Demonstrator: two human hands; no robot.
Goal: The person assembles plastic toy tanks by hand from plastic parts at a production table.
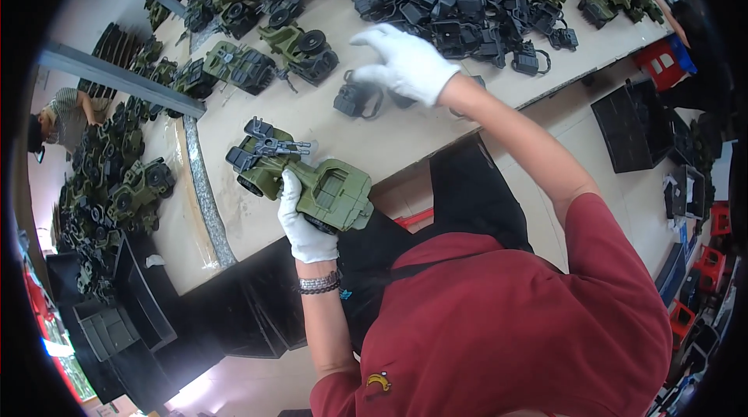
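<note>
A green toy jeep [336, 197] with a dark grey twin-barrelled gun [269, 144] on one end is gripped in my gloved left hand [300, 222], at the near edge of the table. The white-gloved right hand [409, 66] hovers over the tabletop with thumb and fingers spread, and I see nothing held in it. Just below its fingers lies a dark grey plastic toy part [356, 98] with a loop-like frame, slightly blurred. Another small dark part [401, 99] is partly hidden under that hand.
A heap of dark grey plastic parts [460, 16] covers the table's far side. Green toy jeeps [241, 66] stand at the far left, with more piled [113, 175] beyond a grey strip. Metal posts [117, 78] rise at left; another person [70, 117] works there. Black crates [635, 125] stand right.
</note>
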